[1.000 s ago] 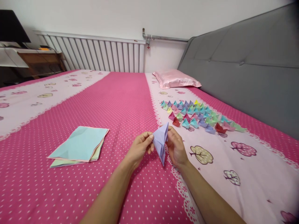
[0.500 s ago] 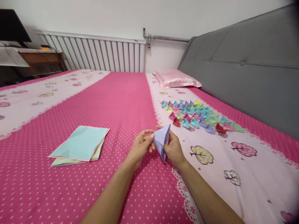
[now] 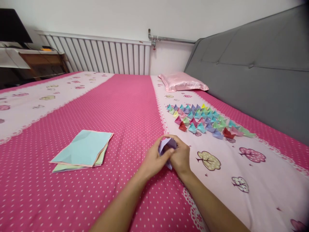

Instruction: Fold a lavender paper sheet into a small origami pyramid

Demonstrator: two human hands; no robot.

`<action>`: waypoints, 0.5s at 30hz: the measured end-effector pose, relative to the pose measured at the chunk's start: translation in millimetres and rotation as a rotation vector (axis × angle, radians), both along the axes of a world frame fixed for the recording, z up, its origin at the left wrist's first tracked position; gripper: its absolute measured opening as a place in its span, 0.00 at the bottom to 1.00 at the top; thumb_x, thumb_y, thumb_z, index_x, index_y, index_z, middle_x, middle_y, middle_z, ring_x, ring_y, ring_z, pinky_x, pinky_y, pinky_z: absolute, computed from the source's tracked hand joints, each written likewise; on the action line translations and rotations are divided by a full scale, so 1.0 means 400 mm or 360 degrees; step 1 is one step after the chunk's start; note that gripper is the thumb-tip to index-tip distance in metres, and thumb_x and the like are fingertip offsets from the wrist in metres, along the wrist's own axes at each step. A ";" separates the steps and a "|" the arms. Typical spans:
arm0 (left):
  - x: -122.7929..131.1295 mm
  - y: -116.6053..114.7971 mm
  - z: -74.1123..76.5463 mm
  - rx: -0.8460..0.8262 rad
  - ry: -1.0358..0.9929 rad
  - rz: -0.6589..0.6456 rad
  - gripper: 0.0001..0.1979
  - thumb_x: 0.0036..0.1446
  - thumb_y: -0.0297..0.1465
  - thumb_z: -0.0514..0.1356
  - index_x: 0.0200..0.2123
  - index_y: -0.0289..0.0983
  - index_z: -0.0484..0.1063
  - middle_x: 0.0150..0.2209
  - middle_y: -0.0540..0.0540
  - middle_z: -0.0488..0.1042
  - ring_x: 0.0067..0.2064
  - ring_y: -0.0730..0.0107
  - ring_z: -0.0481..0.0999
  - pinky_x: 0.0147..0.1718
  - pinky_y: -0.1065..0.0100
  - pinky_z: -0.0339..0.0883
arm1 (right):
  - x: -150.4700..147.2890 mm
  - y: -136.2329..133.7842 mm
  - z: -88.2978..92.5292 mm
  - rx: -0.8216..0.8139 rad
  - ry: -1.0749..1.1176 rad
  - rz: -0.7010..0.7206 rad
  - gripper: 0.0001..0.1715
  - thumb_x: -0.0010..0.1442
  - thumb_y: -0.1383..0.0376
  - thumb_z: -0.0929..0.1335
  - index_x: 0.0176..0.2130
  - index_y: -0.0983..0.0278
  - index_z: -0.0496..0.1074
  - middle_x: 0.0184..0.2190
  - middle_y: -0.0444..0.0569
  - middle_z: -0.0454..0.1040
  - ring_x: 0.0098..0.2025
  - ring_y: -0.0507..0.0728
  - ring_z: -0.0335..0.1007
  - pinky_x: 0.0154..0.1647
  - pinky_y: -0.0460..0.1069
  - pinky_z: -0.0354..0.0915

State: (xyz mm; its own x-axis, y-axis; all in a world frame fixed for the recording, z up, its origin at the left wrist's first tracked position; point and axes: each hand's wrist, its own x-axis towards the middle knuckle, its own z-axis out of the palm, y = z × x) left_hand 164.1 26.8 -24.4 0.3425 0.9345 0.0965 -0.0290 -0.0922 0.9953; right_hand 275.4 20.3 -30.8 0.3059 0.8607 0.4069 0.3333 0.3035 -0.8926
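Observation:
Both of my hands are wrapped around a folded sheet of lavender origami paper (image 3: 166,143), just above the pink dotted bedcover. My left hand (image 3: 155,159) grips its left side, with the thumb reaching across the front. From the right, my right hand (image 3: 181,157) closes on it, fingers curled over and partly inside the fold. The paper's upper edges stand up between the hands and a pointed tip shows below; its middle is hidden by my fingers. Right of my hands, rows of small folded paper boats (image 3: 193,128) in several colours stand on the bedcover.
A stack of square paper sheets (image 3: 83,148), light blue on top, lies at the left on the bedcover (image 3: 116,109). A pink pillow (image 3: 182,82) rests at the far end beside the grey headboard (image 3: 253,74). Behind are a radiator (image 3: 101,54) and a monitor (image 3: 14,27).
My left hand has moved right and closed around the lavender paper. The paper has turned and sits lower, with its upper part spread apart between my hands.

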 end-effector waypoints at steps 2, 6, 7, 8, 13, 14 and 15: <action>-0.005 0.012 -0.008 0.0144 0.0048 -0.0012 0.20 0.52 0.26 0.55 0.50 0.39 0.69 0.48 0.44 0.73 0.48 0.61 0.70 0.50 0.62 0.59 | 0.003 0.007 -0.008 0.0033 0.0017 0.0038 0.18 0.44 0.73 0.64 0.36 0.63 0.75 0.33 0.46 0.77 0.35 0.56 0.72 0.39 0.50 0.66; -0.026 0.042 -0.025 0.0147 0.0107 -0.0068 0.26 0.44 0.17 0.50 0.45 0.37 0.73 0.40 0.46 0.77 0.41 0.63 0.74 0.42 0.65 0.65 | 0.020 0.030 -0.035 -0.0062 0.0136 0.0231 0.19 0.43 0.74 0.64 0.35 0.63 0.76 0.32 0.47 0.77 0.35 0.57 0.73 0.39 0.52 0.67; -0.033 0.049 -0.028 0.0127 0.0128 -0.0053 0.26 0.42 0.16 0.50 0.44 0.37 0.75 0.38 0.47 0.78 0.39 0.63 0.74 0.40 0.65 0.65 | 0.025 0.036 -0.043 -0.0086 0.0144 0.0312 0.21 0.43 0.75 0.63 0.35 0.63 0.76 0.33 0.47 0.78 0.36 0.57 0.73 0.40 0.52 0.68; -0.040 0.056 -0.030 0.0116 0.0164 -0.0022 0.27 0.41 0.16 0.49 0.42 0.36 0.76 0.37 0.47 0.78 0.38 0.62 0.75 0.40 0.65 0.65 | 0.031 0.042 -0.049 -0.0098 0.0126 0.0393 0.23 0.42 0.76 0.62 0.37 0.63 0.77 0.35 0.47 0.78 0.38 0.57 0.73 0.42 0.53 0.68; -0.070 0.085 -0.047 0.0427 0.0609 0.0169 0.25 0.44 0.17 0.50 0.42 0.39 0.76 0.44 0.44 0.76 0.47 0.57 0.73 0.49 0.59 0.62 | 0.050 0.061 -0.063 -0.0064 -0.0356 0.0510 0.30 0.44 0.79 0.60 0.42 0.58 0.76 0.43 0.46 0.76 0.47 0.57 0.70 0.53 0.56 0.62; -0.075 0.089 -0.053 0.0521 0.0724 0.0164 0.24 0.45 0.17 0.50 0.43 0.38 0.76 0.48 0.43 0.74 0.50 0.57 0.71 0.51 0.58 0.60 | 0.053 0.062 -0.062 -0.0062 -0.0499 0.0511 0.31 0.46 0.79 0.59 0.43 0.58 0.75 0.45 0.46 0.75 0.49 0.57 0.69 0.55 0.57 0.60; -0.080 0.092 -0.058 0.0609 0.0842 0.0127 0.24 0.47 0.18 0.49 0.45 0.38 0.75 0.51 0.41 0.71 0.53 0.57 0.69 0.53 0.58 0.57 | 0.055 0.061 -0.061 -0.0065 -0.0643 0.0532 0.31 0.47 0.79 0.59 0.45 0.57 0.74 0.48 0.46 0.74 0.51 0.57 0.68 0.56 0.57 0.59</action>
State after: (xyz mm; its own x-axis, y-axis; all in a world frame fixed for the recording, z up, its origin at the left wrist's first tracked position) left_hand 132.3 63.6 -47.5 0.3660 0.8921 0.2649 0.4767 -0.4241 0.7700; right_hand 297.6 44.8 -55.3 -0.1622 0.9023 0.3995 0.5445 0.4195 -0.7263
